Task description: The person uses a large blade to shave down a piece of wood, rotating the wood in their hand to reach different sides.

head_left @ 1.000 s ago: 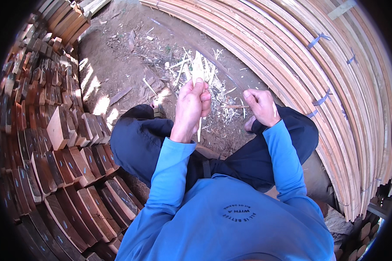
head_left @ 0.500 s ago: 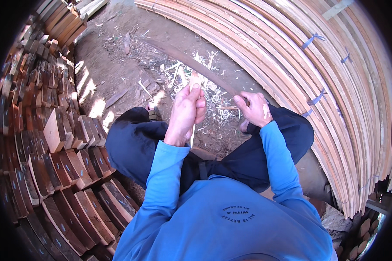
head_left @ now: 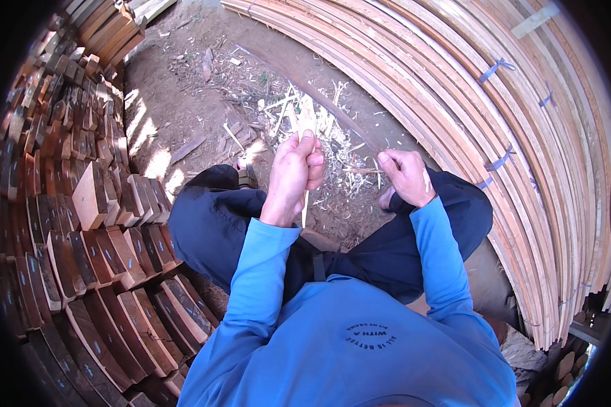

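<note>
My left hand (head_left: pixel 293 173) is closed around a pale, narrow wood strip (head_left: pixel 305 210), whose lower end sticks out below the fist. Its upper end, above my thumb, merges with pale shavings behind it. My right hand (head_left: pixel 407 178) is closed at the near end of a long dark machete (head_left: pixel 312 93), its handle hidden in the fingers. The blade slants away to the upper left and passes beyond the strip, apart from it. Pale wood shavings (head_left: pixel 332 152) lie on the ground below both hands.
Stacked dark wood blocks (head_left: pixel 108 264) rise along the left. Long bundled planks (head_left: pixel 448 95), tied with blue straps (head_left: pixel 499 70), curve along the right. My legs in dark trousers are bent on either side of the shavings. Bark scraps (head_left: pixel 187 149) lie on the dirt floor.
The whole view has shifted slightly. The machete's far end is a little higher and farther right, and my right hand has moved slightly right. Both hands keep their grips.
</note>
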`<state>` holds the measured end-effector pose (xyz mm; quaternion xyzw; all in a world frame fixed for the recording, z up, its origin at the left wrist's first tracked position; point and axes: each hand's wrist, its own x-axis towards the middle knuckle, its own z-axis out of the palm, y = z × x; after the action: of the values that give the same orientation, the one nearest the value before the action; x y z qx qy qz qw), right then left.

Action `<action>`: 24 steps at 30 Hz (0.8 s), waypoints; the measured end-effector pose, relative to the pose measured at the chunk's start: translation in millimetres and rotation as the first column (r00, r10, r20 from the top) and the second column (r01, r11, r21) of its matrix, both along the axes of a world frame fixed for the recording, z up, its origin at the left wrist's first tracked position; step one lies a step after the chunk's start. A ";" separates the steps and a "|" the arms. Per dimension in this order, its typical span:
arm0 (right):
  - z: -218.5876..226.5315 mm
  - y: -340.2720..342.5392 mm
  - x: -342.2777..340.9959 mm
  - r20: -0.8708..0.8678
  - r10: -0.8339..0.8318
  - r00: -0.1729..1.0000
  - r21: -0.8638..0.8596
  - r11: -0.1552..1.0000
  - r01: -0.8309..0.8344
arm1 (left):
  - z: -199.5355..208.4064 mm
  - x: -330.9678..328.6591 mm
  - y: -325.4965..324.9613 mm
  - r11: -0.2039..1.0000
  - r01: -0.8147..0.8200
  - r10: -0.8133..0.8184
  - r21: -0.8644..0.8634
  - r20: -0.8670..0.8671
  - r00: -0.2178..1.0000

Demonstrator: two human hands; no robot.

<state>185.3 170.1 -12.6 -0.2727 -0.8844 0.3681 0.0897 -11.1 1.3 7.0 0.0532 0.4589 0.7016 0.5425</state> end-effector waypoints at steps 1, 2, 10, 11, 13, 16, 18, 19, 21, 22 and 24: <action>-1.4 -3.6 4.4 0.007 0.007 1.000 0.009 1.000 -0.007 | -0.4 -0.4 -0.7 1.000 0.001 -0.001 0.005 0.006 1.000; -1.5 -8.1 8.7 0.014 0.014 1.000 0.020 1.000 -0.014 | -1.2 -1.1 -0.9 1.000 0.002 -0.002 0.011 0.013 1.000; -15.5 -9.2 16.6 0.066 -0.027 0.997 0.001 1.000 0.027 | 1.7 2.8 1.1 0.998 0.036 -0.037 -0.053 -0.018 0.999; -17.4 -6.8 13.7 0.083 -0.039 0.996 0.024 0.999 0.037 | 1.9 4.4 1.2 0.998 0.043 -0.045 -0.049 -0.031 0.998; -20.4 -2.9 2.6 0.115 -0.066 0.991 0.070 0.996 0.058 | 2.0 8.5 1.4 0.995 0.080 -0.083 -0.053 -0.057 0.995; -20.9 11.4 -26.4 0.081 -0.263 0.961 0.085 0.963 0.256 | 1.2 14.4 -2.3 0.977 0.212 -0.213 -0.025 -0.053 0.976; -17.3 24.9 -40.2 0.094 -0.375 0.922 0.033 0.927 0.374 | 0.2 11.2 -2.6 0.984 0.176 -0.176 -0.009 -0.024 0.984; -25.5 28.3 -35.5 0.074 -0.367 0.927 -0.020 0.929 0.370 | -0.3 9.1 -2.4 0.988 0.157 -0.157 -0.001 -0.009 0.988; -42.2 35.8 -21.9 0.054 -0.334 0.941 -0.113 0.934 0.338 | -4.3 6.5 -0.2 0.997 0.070 -0.070 -0.018 0.005 0.998; -42.6 33.8 -13.3 0.022 -0.288 0.957 -0.165 0.943 0.288 | -3.4 5.1 1.7 0.998 0.052 -0.052 -0.022 0.009 0.999; -17.2 10.9 -8.6 -0.005 -0.202 0.979 -0.135 0.971 0.199 | -5.8 3.2 1.5 0.999 0.022 -0.021 -0.043 0.022 1.000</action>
<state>176.7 181.1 -29.9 -0.3624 -0.8248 0.4181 0.1162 -7.9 2.9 1.2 0.0389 0.4674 0.6863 0.5559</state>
